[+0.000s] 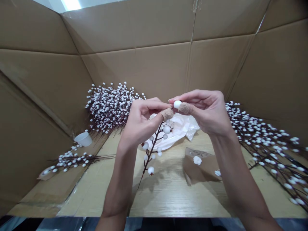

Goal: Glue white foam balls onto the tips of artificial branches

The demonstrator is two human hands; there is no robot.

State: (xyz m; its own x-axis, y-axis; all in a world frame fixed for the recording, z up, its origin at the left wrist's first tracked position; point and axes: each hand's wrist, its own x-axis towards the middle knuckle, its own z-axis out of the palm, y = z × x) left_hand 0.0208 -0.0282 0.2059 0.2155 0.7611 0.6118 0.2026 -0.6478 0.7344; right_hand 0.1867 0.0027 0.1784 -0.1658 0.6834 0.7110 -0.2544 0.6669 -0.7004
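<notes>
A dark brown stem (154,146) with white berries hangs below my left hand (149,117), its top end pinched between thumb and fingers. Opposite it, my right hand (202,109) is closed on a larger white berry (177,104) at the same spot, close to my left fingertips. Both thumbs wear tan wrappings. Some berries on the stem are larger, with small reddish-brown tips. My fingers partly cover the point where the berry and the stem meet.
Berry branches are heaped at back left (108,106) and along the right (262,134). A smaller bunch (72,160) lies left near a white cup (83,139). White plastic (175,131) and a brown block (199,170) with white dabs sit on the table (156,202). Cardboard walls (134,70) surround it.
</notes>
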